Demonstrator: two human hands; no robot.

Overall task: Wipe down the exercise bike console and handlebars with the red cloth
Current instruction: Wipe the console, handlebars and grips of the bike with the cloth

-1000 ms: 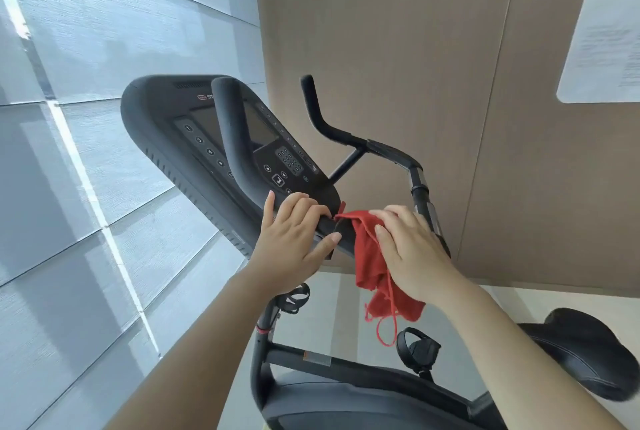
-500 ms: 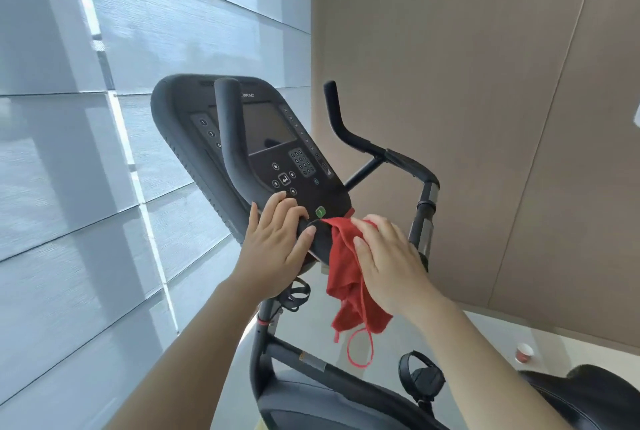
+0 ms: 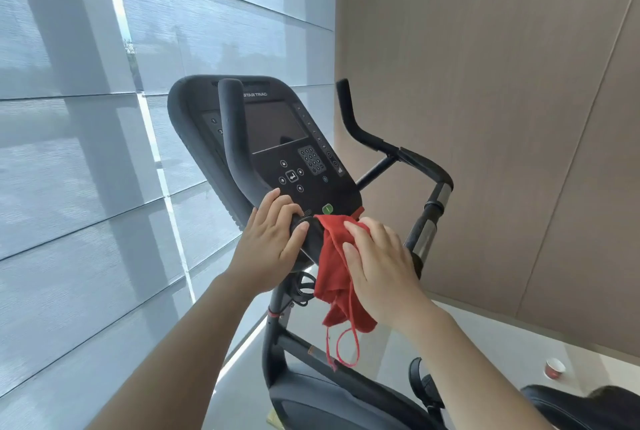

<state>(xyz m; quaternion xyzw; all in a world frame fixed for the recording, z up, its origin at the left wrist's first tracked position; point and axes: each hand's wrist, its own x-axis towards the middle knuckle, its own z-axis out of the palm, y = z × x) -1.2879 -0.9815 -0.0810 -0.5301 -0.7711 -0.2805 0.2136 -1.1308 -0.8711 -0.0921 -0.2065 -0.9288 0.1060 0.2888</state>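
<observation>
While the red cloth point(image 3: 337, 256) lies pressed under the flat, spread right hand point(image 3: 381, 263) against the lower edge of the console point(image 3: 277, 138), the left hand point(image 3: 273, 242) curls its grip round the near handlebar point(image 3: 235, 145) just beside it, apparently steadying the bike. Judging from this, the wipe is at the bottom of the console only; the screen, keypad and the far handlebar point(image 3: 370, 137) look untouched, so most of the job seems left. Whether any surface is already clean cannot be told. Much of the cloth hangs loose below the hand, a thread loop dangling, and the saddle point(image 3: 581, 405) is cut off at the corner.
</observation>
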